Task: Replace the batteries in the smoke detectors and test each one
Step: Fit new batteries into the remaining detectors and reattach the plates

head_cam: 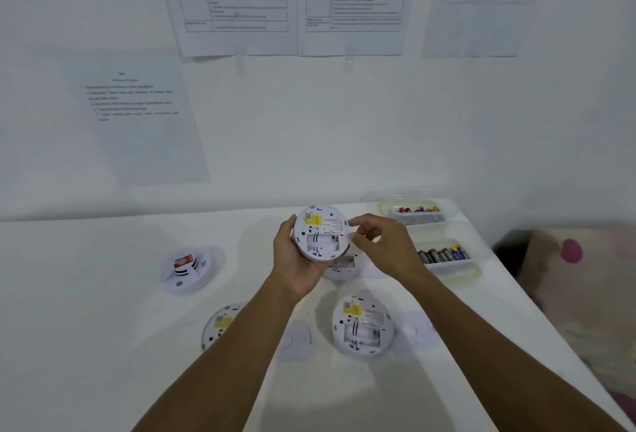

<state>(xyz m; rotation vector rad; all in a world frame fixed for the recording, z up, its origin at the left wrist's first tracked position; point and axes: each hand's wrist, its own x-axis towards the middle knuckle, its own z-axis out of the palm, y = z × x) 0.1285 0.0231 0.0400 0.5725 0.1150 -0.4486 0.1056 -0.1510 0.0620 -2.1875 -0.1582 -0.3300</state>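
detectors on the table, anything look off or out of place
Nothing spilled or broken. The far left detector stands apart: it carries something red and white on top, while the near right detector lies yellow label up, like the held detector in the left hand.

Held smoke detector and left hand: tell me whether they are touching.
Touching. The head view shows the left hand cupping the smoke detector from below, with the thumb pressed against its left rim.
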